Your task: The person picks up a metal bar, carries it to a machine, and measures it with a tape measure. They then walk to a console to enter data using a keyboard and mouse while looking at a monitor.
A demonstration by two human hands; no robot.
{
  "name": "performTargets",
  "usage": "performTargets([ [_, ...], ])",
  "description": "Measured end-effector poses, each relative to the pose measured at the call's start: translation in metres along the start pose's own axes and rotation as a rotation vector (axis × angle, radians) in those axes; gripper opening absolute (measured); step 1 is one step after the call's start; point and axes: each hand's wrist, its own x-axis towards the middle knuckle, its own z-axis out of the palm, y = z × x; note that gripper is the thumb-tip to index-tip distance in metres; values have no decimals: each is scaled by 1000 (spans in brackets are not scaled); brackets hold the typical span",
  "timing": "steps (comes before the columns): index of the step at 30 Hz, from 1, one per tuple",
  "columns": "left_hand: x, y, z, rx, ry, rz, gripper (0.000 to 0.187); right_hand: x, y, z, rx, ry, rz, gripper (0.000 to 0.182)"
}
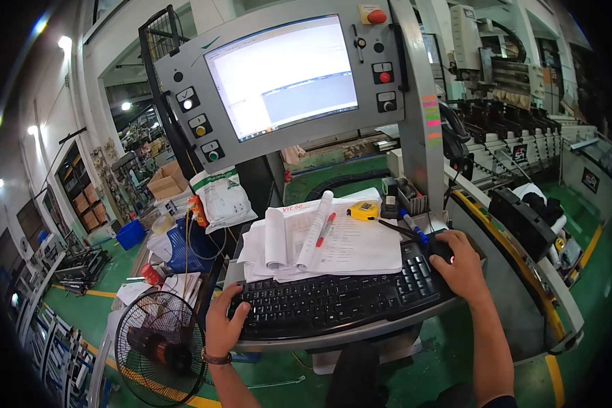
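Note:
My left hand (225,319) rests at the left end of a black keyboard (319,306), thumb and fingers apart, holding nothing. At the keyboard's right end my right hand (461,266) is curled over a dark computer mouse (442,249), mostly hidden by the hand, with a small red glow beside the thumb. Behind the keys lies a stack of printed papers (367,248) with curled sheets. On them are a red pen (326,230) and a yellow tape measure (363,211). A blue marker (415,227) lies near my right hand.
A grey control panel with a lit screen (285,75) and buttons stands ahead. A red emergency button (377,16) is at its top right. On the left are a black fan (160,347), a white plastic bag (222,198) and a blue basket (190,248). Machinery (503,122) stands at right.

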Motion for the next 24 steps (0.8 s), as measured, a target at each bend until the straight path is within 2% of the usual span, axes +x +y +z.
performTargets([
  [21, 0, 0, 0, 9, 13, 12, 49, 2, 5, 1, -7, -90, -45, 54],
  [24, 1, 2, 0, 8, 15, 11, 49, 1, 0, 0, 36, -94, 12, 53],
])
